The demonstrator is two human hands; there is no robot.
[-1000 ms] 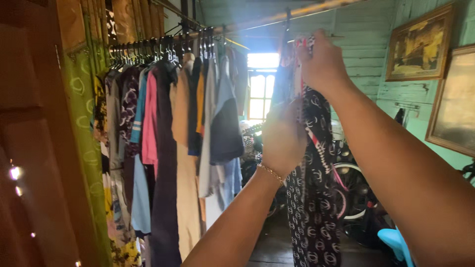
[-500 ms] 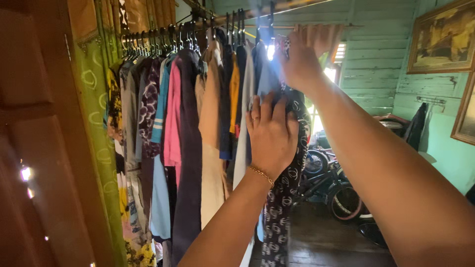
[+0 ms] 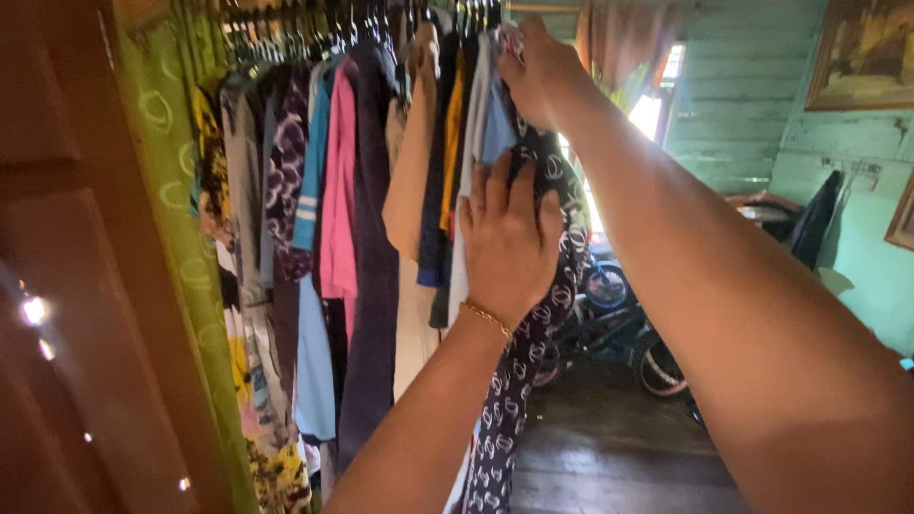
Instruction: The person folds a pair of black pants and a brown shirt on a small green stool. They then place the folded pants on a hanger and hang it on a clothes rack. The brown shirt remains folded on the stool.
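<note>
2 bare hands up at a packed clothes rail. Right hand (image 3: 538, 81) at 12 o'clock, raised to the rail, fingers closed around the top of a dark patterned garment (image 3: 533, 328), black with white ring motifs; the hanger itself is hidden behind the fist, cannot tell if it is hooked on. Left hand (image 3: 507, 243) near frame centre, palm flat and fingers spread against the upper part of the same garment, pressing it toward the row, not gripping. Thin gold bracelet (image 3: 487, 318) on the left wrist. Garment hangs straight down from 12 to 6 o'clock, lower end leaving the frame at the bottom, last in line at the right end of the row.

Hanging clothes (image 3: 333, 228) fill 9 to 11 o'clock: pink top (image 3: 338, 205), light blue piece with a striped band (image 3: 309, 200), dark purple garment (image 3: 371, 286), beige one (image 3: 411, 190), orange strip (image 3: 453, 152), pale blue one (image 3: 498, 128) touching the patterned garment. Black hangers (image 3: 286, 33) bunched along the rail at 11 o'clock. Green patterned curtain (image 3: 181, 219) at 9 o'clock, brown wooden door (image 3: 67, 286) further left. Bicycle (image 3: 619, 328) on the dark plank floor (image 3: 609, 457) at 4 o'clock, behind the right forearm. Pale green board wall (image 3: 733, 105) at 2 o'clock with a framed picture (image 3: 862, 52) at 1 o'clock. Bright window (image 3: 657, 105) beyond the right wrist.
</note>
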